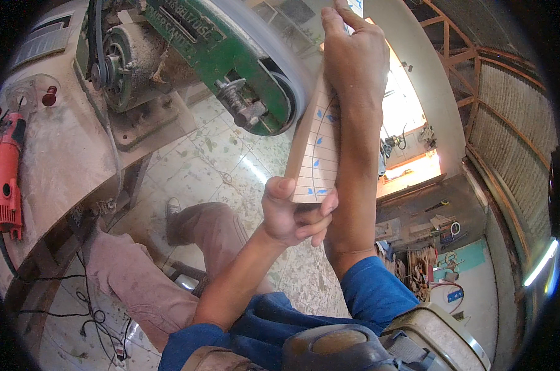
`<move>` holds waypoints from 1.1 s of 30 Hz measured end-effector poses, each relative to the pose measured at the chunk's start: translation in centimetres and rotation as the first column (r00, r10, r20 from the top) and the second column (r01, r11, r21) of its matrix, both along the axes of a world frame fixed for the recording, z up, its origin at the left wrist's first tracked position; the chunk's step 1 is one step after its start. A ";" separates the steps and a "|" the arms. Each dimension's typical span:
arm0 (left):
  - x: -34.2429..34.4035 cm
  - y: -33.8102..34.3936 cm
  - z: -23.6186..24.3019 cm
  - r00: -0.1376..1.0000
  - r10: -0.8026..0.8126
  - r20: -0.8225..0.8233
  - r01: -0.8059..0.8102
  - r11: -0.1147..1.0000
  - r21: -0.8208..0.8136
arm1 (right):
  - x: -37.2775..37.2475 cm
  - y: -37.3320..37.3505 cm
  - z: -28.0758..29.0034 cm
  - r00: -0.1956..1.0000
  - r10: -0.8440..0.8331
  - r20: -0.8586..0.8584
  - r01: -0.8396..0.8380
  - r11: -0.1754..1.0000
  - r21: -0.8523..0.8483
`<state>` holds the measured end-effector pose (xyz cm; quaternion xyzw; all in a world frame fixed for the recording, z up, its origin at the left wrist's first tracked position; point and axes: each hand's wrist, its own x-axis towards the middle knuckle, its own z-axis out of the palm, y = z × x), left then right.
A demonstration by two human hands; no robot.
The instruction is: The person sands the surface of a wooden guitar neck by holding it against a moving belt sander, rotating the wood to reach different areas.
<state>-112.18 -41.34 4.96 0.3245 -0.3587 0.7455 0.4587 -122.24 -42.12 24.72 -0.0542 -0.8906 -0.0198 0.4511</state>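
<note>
A long pale wooden block (311,154) slants upward between both hands, its face marked with ruled lines, a curve and small blue leaf shapes. My left hand (290,215) grips its lower end, thumb on the near edge and fingers curled around the other side. Farther up, my right hand (356,59) is wrapped over the upper part, fingers bent around its edge. The block's left edge lies close against the belt (280,46) of a green belt sander (230,74); whether they touch I cannot tell. My right forearm covers part of the block.
A red rotary tool (8,179) lies on the dusty workbench (63,148) at left, its cable hanging down. A motor (128,65) with a drive belt stands behind. Cords (97,321) trail over the tiled floor (230,154). Assorted tools and wood pieces (419,263) are at right.
</note>
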 end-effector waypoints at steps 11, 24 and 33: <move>-0.2 -0.1 -0.5 0.977 -0.207 0.056 0.198 0.971 0.131 | 0.2 0.3 -0.6 0.967 -0.232 -0.109 0.246 0.958 0.145; 1.2 0.4 -1.5 0.960 0.024 -0.278 -0.139 0.904 -0.404 | 3.4 11.1 -0.8 0.999 0.026 0.023 -0.021 0.981 -0.193; 2.5 2.7 -3.7 0.121 0.229 -0.966 -0.988 -0.065 -0.139 | 17.2 21.9 -2.5 0.946 0.206 0.252 0.173 0.339 -0.925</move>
